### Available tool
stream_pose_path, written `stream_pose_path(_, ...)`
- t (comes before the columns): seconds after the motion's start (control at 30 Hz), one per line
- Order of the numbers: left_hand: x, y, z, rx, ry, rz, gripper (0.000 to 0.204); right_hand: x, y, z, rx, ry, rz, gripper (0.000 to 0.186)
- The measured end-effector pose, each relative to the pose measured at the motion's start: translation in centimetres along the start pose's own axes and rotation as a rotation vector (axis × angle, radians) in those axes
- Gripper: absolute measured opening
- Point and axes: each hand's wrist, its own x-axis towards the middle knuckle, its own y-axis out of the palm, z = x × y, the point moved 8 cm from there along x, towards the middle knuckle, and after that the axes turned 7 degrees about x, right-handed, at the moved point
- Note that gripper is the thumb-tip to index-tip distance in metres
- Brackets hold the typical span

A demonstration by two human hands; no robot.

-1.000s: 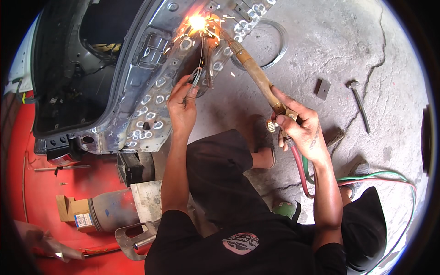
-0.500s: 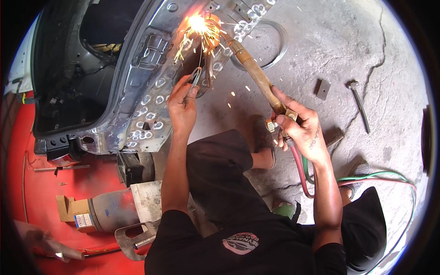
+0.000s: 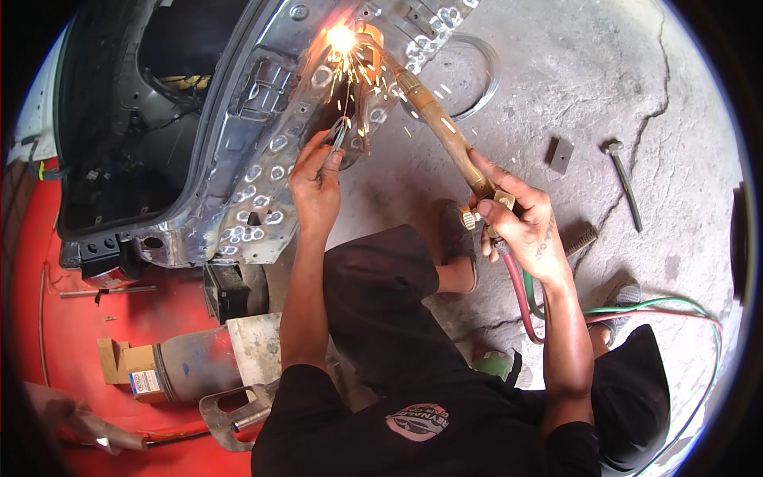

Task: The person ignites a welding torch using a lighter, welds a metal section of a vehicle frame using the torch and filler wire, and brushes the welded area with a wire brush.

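Observation:
My right hand (image 3: 517, 226) is closed round the brass handle of a gas welding torch (image 3: 439, 131), with the thumb by its valve knob. The torch's tip meets a bright glow with flying sparks on a bare metal car body panel (image 3: 253, 195). In my left hand (image 3: 316, 176), pinched between thumb and fingers, is a bent bundle of thin filler wire (image 3: 340, 131). One strand of it runs up toward the glow. Ringed weld spots dot the panel. The glare hides the exact point where torch and wire meet the metal.
A coil of wire (image 3: 491, 79) lies on the concrete floor. To the right are a hammer (image 3: 625, 187) and a small dark metal block (image 3: 559, 155). Red and green hoses (image 3: 656, 305) trail rightward from the torch. A grey cylindrical container (image 3: 199, 366) and a clamp (image 3: 218, 417) lie at lower left.
The glow has become smaller and rounder, and the sparks spread differently, more toward the lower right. The torch tip has shifted slightly; both hands stay nearly in place.

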Motion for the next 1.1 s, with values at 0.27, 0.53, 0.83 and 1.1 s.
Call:
stream_pose_path(0.27, -0.02, -0.01, 0.23, -0.01, -0.024, 0.006, 0.015, 0.07, -0.05, -0.1, -0.026, -0.026, 0.0, 0.058)
stream_pose_path(0.53, -0.08, 0.09, 0.33, -0.007, -0.02, 0.018, 0.016, 0.05, 0.04, -0.2, -0.014, -0.017, -0.004, 0.058)
stream_pose_path(0.83, -0.14, 0.15, 0.3, -0.066, -0.09, 0.038, 0.013, -0.01, 0.13, 0.05, -0.012, -0.01, -0.007, 0.057)
stream_pose_path(1.1, -0.18, -0.04, 0.42, -0.041, -0.018, 0.005, 0.015, 0.05, 0.23, -0.09, -0.015, -0.005, -0.002, 0.056)
